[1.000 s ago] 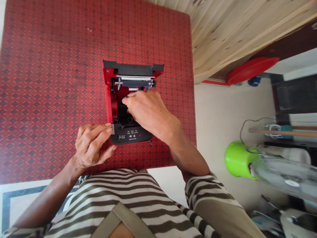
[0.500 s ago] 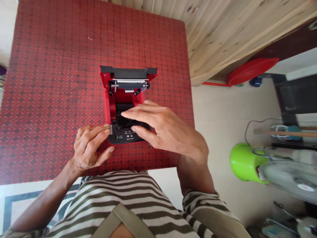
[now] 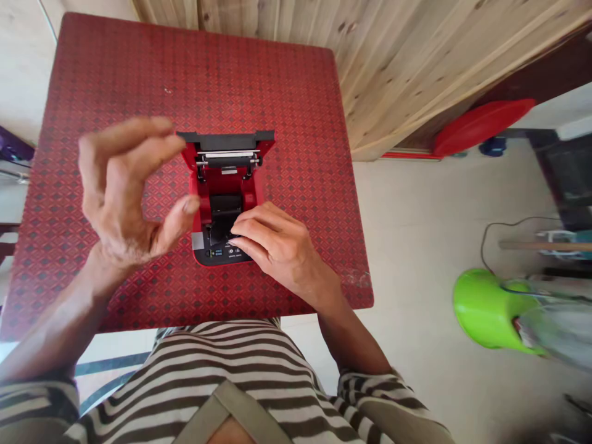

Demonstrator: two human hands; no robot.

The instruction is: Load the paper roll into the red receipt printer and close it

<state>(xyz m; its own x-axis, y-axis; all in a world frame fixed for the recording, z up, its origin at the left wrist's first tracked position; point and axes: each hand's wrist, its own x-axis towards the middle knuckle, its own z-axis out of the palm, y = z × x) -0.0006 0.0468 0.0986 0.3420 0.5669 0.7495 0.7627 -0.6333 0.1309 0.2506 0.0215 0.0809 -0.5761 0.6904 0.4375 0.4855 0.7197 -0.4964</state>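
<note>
A small red and black printer (image 3: 222, 256) rests on the patterned table with its lid (image 3: 226, 142) raised. Inside lies a black hollow with a roller across the lid's underside. My left hand (image 3: 127, 191) hovers to the left of the printer, thumb and fingers spread around nothing. Over the printer's front right part, my right hand (image 3: 277, 240) has thumb and fingertips pinched together at the black inner edge. What sits between those fingertips, if anything, is hidden. A pale sticker (image 3: 197, 240) shows on the front left corner, beside several small buttons.
The red table (image 3: 277, 92) has its right edge beyond my right hand. Wooden planks (image 3: 277, 24) stand along its far side. On the floor to the right are a green bucket (image 3: 485, 305) and a red round object (image 3: 483, 126).
My left hand has left the printer's front left corner and risen up and to the left. My right hand's fingers have drawn together over the printer. The view has shifted slightly.
</note>
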